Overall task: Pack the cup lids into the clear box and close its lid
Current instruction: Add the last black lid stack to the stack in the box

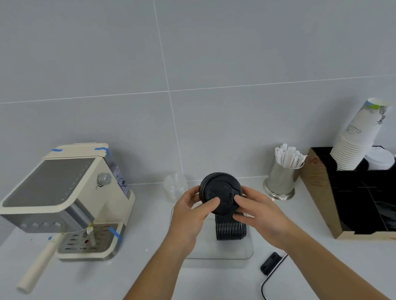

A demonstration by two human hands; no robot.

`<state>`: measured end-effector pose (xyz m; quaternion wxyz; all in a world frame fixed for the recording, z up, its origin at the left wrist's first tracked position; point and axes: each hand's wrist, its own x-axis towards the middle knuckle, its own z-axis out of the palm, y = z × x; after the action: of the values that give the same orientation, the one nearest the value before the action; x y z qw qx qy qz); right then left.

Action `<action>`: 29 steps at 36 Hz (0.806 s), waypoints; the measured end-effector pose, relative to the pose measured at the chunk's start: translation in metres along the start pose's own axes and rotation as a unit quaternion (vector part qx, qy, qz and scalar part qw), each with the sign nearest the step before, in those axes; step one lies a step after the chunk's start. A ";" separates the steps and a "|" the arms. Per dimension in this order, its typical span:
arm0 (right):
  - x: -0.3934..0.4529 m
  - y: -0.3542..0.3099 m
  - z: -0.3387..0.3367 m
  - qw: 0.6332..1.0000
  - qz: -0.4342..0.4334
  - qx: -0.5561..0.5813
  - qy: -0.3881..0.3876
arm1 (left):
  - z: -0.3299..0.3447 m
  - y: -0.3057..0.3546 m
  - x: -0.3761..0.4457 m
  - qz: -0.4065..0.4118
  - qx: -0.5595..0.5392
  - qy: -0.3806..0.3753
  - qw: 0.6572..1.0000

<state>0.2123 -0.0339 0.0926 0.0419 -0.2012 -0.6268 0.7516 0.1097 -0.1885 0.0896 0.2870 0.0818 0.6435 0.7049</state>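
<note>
Cup lids (221, 195): a black stack, held up in both my hands above the clear box (217, 252), its top lid tilted toward the camera. My left hand (191, 215) has its grip curled round the stack's left edge, thumb lying across the top lid's face. My right hand (261, 212) pinches the right edge, thumb on the face, fingers curled behind. A second row of black lids (230, 228) stands on edge inside the box, just below the held stack. The box sits on the white counter (85, 291), between my forearms. The box's lid with black latch (270, 264) lies on the counter just right of the box. Espresso machine (64, 200) stands well to the left. Steel cup of wrapped straws (283, 176) and a paper cup stack (359, 139) in a black organizer (355, 199) stand to the right.
</note>
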 end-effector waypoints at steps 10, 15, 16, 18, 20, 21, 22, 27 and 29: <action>-0.002 -0.030 -0.020 0.987 -0.012 -0.159 -0.035 | -0.010 0.000 -0.006 0.027 0.068 -0.086 0.994; 0.002 -0.018 -0.024 0.971 -0.016 -0.237 -0.005 | -0.013 -0.012 -0.003 -0.008 0.113 -0.081 0.990; 0.003 -0.015 -0.024 0.968 -0.016 -0.251 -0.004 | -0.014 -0.014 -0.002 -0.016 0.120 -0.085 0.989; 0.003 -0.007 -0.023 0.963 -0.012 -0.269 -0.008 | -0.016 -0.019 -0.002 -0.034 0.125 -0.097 0.987; 0.003 0.002 -0.022 0.960 -0.007 -0.280 -0.008 | -0.018 -0.024 -0.002 -0.054 0.132 -0.104 0.984; 0.004 0.006 -0.021 0.957 -0.007 -0.289 -0.004 | -0.018 -0.027 -0.001 -0.063 0.138 -0.103 0.983; 0.005 0.011 -0.021 0.953 -0.007 -0.302 0.000 | -0.020 -0.031 0.001 -0.072 0.140 -0.103 0.982; 0.007 0.031 -0.018 0.940 -0.012 -0.340 0.001 | -0.018 -0.045 0.005 -0.132 0.062 -0.074 0.987; 0.008 0.036 -0.016 0.932 -0.017 -0.362 -0.001 | -0.016 -0.048 0.006 -0.157 0.040 -0.053 0.985</action>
<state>0.2176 -0.0245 0.0542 -0.0216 -0.1910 -0.8597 0.4732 0.1115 -0.1984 0.0396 0.4243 0.0288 0.6599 0.6194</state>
